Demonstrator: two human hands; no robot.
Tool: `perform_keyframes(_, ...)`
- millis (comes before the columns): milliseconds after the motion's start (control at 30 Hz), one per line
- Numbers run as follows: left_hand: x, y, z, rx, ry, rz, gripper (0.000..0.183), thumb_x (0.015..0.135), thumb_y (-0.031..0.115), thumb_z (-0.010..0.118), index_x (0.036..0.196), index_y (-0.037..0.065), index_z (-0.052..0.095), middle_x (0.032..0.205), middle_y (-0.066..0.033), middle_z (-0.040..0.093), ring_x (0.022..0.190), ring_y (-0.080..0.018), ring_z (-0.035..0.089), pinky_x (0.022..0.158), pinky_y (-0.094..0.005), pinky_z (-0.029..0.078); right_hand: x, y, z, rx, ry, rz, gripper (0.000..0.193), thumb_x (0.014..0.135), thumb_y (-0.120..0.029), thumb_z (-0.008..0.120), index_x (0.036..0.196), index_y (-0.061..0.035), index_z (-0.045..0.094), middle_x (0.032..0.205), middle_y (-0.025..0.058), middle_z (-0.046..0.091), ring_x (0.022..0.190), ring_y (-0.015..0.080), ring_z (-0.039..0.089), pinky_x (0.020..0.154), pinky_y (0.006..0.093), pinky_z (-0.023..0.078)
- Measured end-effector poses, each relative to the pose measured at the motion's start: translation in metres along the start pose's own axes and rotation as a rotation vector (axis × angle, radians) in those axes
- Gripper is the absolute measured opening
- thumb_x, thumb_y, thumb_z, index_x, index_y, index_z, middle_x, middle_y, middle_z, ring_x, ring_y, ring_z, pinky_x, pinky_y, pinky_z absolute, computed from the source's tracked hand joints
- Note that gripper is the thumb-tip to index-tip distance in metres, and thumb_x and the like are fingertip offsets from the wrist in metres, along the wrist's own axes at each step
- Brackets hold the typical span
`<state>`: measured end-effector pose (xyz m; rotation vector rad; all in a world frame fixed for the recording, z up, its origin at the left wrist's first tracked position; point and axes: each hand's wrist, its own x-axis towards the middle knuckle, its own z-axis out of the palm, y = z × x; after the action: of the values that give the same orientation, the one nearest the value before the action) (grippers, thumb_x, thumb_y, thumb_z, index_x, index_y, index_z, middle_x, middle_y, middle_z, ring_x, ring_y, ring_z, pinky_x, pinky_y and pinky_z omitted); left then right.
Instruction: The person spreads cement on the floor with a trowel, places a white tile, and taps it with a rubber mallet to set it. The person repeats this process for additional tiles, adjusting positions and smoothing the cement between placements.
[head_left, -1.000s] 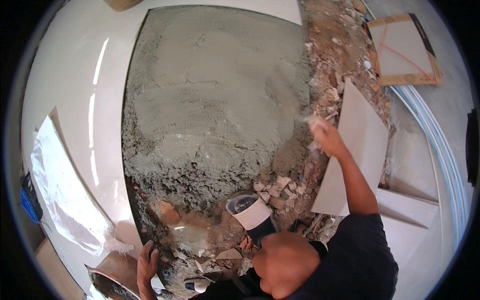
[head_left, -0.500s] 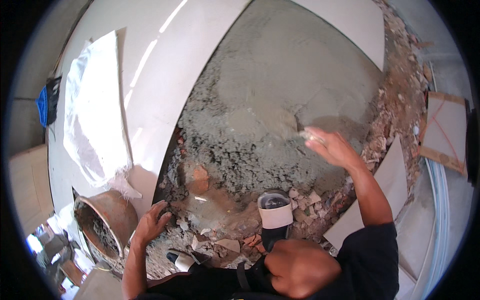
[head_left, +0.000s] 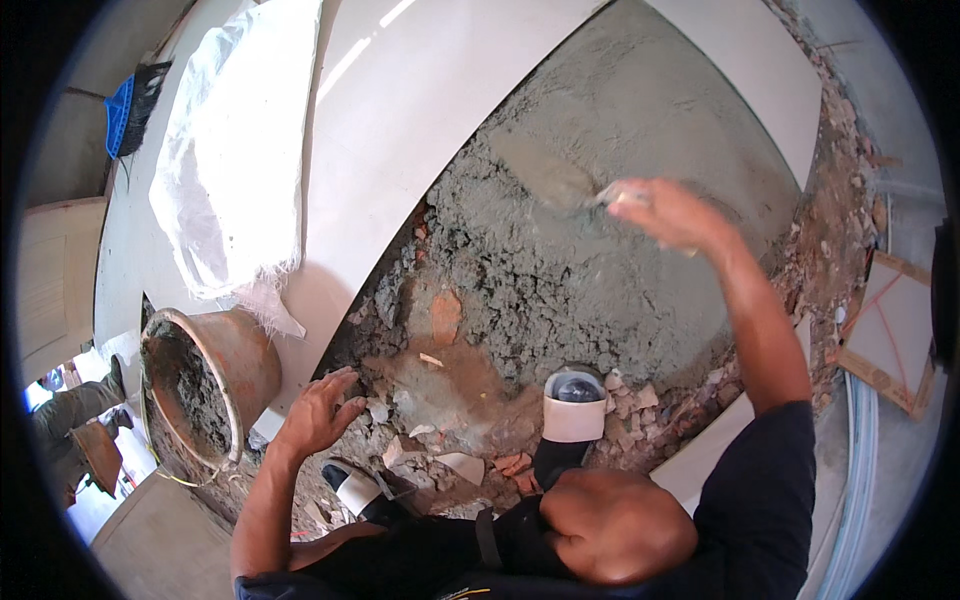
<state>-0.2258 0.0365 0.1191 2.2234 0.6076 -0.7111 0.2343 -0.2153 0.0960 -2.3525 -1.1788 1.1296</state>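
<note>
Wet grey mortar [head_left: 650, 120] covers the ground ahead of me, smooth at the far side and rough and lumpy nearer. My right hand [head_left: 668, 212] is closed round the handle of a trowel [head_left: 548, 175], its blade coated and lying on the mortar. My left hand [head_left: 318, 415] hangs over the rubble edge at the lower left, fingers stretched out, holding nothing. Beside it a brown bucket [head_left: 255, 365] lies tipped on its side with mortar in it.
Large pale tiles [head_left: 400, 120] border the mortar; a white sack [head_left: 235, 150] rests on them. Broken rubble [head_left: 640, 410] lies round my boots. A blue broom [head_left: 120, 115] is at the far left. Long pale pipes [head_left: 858, 470] lie at right. Another person's leg [head_left: 85, 400] shows at the left.
The view has shifted, so the bucket and mortar sit differently in it. My right hand has moved the trowel farther out over the mortar. The left hand stays near the bucket, fingers spread.
</note>
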Motion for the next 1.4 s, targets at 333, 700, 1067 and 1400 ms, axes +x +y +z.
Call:
perform_keyframes(333,0.000,-0.003,-0.001,0.033,0.010,0.005,0.046,0.091,0.034,0.059,0.122,0.000,0.057,0.130,-0.0207,0.055,0.118,-0.0369,0.053,0.102,-0.0446,0.040,-0.047,-0.020,0.000,0.163,-0.117,0.325,0.051,0.092,-0.046,0.057,0.129,-0.0117,0.058,0.082,0.0150,0.068,0.072,0.0235,0.067,0.067,0.0404,0.053)
perform_keyframes(700,0.001,0.003,-0.009,0.082,0.067,0.023,0.046,0.091,0.033,0.059,0.123,0.000,0.057,0.131,-0.0210,0.055,0.120,-0.0366,0.052,0.103,-0.0440,0.039,-0.076,-0.017,0.060,-0.104,-0.079,0.079,0.045,0.094,-0.043,0.053,0.122,-0.0076,0.057,0.093,0.0214,0.066,0.087,0.0382,0.065,0.074,0.0449,0.050)
perform_keyframes(1067,0.005,0.019,-0.015,0.104,0.055,0.004,0.045,0.090,0.030,0.059,0.124,0.000,0.055,0.131,-0.0204,0.054,0.120,-0.0372,0.052,0.104,-0.0440,0.037,-0.040,-0.038,0.030,-0.604,0.255,-0.034,0.029,0.083,-0.022,0.062,0.103,-0.0029,0.052,0.087,0.0177,0.064,0.082,0.0392,0.065,0.069,0.0485,0.051)
perform_keyframes(1400,0.004,0.017,-0.022,0.112,0.081,-0.026,0.048,0.090,0.032,0.059,0.126,0.001,0.054,0.132,-0.0195,0.054,0.123,-0.0349,0.050,0.106,-0.0436,0.036,-0.090,-0.039,0.035,-0.509,0.233,0.107,0.028,0.085,-0.024,0.060,0.103,-0.0035,0.052,0.093,0.0179,0.061,0.082,0.0395,0.064,0.073,0.0492,0.051)
